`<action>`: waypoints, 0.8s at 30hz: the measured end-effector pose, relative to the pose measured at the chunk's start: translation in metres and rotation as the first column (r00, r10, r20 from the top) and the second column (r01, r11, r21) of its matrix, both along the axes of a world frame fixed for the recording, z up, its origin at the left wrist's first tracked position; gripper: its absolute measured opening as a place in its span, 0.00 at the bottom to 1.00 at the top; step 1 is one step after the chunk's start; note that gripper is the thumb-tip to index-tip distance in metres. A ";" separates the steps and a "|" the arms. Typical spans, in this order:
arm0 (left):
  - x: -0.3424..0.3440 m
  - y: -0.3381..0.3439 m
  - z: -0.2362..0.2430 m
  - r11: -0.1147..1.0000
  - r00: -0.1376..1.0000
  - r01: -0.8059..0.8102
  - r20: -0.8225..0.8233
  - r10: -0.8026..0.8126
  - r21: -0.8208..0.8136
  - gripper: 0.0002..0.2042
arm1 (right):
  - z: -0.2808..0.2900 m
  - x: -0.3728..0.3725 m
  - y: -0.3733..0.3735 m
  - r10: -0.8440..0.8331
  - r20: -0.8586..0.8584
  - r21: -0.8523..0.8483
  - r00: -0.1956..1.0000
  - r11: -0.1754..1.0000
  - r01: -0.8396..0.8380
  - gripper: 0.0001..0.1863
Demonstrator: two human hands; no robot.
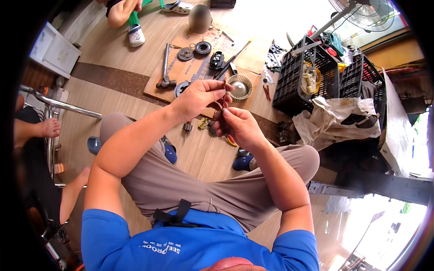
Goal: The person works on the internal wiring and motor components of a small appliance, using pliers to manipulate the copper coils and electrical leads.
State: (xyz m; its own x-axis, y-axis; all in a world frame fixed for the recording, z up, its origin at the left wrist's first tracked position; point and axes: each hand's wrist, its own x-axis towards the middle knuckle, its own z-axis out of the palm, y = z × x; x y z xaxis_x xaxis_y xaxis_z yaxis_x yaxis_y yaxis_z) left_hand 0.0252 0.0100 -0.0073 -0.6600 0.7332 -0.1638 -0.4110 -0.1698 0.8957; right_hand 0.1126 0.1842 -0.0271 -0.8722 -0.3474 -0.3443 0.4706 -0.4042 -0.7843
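My left hand pinches a thin reddish copper-coloured wire near its upper end, while my right hand grips it just below, fingers curled. Behind them lies a cardboard sheet bearing a long-handled hammer, a black ring part, a flat round plate, a black housing and a silver bladed wheel. Below my hands sit a small motor-like part and yellow-red pliers, partly hidden by my right hand. Several long tools lie beside the housing.
Black crates of tools and a white cloth stand at right, below a fan. A chrome tubular chair frame and another person's bare feet are at left. Another person's clog is at the back.
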 end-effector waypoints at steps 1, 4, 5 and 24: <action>0.000 0.000 0.000 1.000 0.999 0.004 -0.039 -0.005 -0.021 0.13 | 0.000 0.000 -0.001 -0.003 0.011 0.003 1.000 1.000 0.003 0.16; 0.001 -0.006 -0.002 0.999 0.996 -0.006 -0.094 0.001 -0.051 0.12 | -0.001 0.000 -0.006 -0.001 0.023 0.004 1.000 1.000 0.000 0.16; 0.001 -0.007 -0.002 0.999 0.994 -0.009 -0.106 0.003 -0.051 0.12 | -0.001 0.000 -0.007 0.005 0.011 0.007 1.000 1.000 -0.005 0.16; -0.007 0.003 -0.023 0.994 0.990 -0.102 -0.096 0.099 -0.028 0.10 | -0.007 0.002 0.003 -0.003 -0.142 0.040 0.990 0.999 0.009 0.14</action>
State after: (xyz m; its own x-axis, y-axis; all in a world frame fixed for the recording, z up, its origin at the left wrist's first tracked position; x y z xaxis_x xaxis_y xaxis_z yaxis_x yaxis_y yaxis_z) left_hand 0.0184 0.0128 -0.0299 -0.7438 0.6576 -0.1197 -0.3062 -0.1761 0.9355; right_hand 0.1143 0.1868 -0.0340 -0.9152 -0.3304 -0.2309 0.3514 -0.3731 -0.8587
